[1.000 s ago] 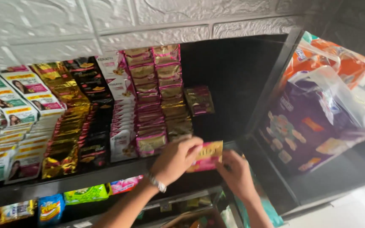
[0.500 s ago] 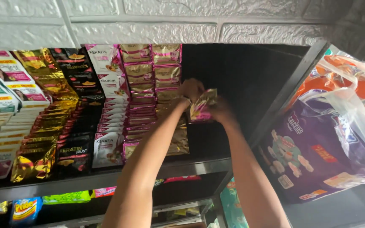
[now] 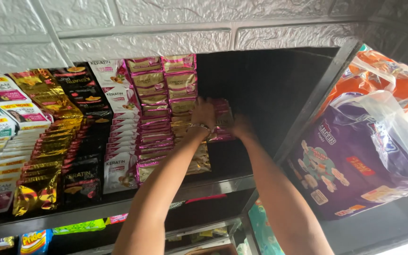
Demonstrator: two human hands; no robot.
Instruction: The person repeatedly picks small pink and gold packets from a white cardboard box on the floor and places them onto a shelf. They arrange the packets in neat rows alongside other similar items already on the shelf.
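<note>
Both my arms reach up onto a black shelf (image 3: pixel 223 182). My left hand (image 3: pixel 203 112), with a watch on its wrist, and my right hand (image 3: pixel 240 126) press together on a small stack of pink and gold sachets (image 3: pixel 223 118). The stack stands at the right end of the sachet rows, beside a column of pink and gold sachets (image 3: pixel 181 89). Further left lie rows of pink sachets (image 3: pixel 151 118), white sachets (image 3: pixel 119 137), black sachets (image 3: pixel 83 141) and gold sachets (image 3: pixel 48 156).
A bare dark part of the shelf (image 3: pixel 270 94) lies right of my hands, bounded by a black upright (image 3: pixel 315 101). Beyond it sit a purple pack in clear plastic (image 3: pixel 355 160) and an orange pack (image 3: pixel 378 71). A white brick wall (image 3: pixel 166 23) is above. Lower shelves hold more packets (image 3: pixel 34 241).
My hands carried the sachet stack from the shelf's front edge up and back into the shelf, and now hold it against the rows. The camera has tilted upward.
</note>
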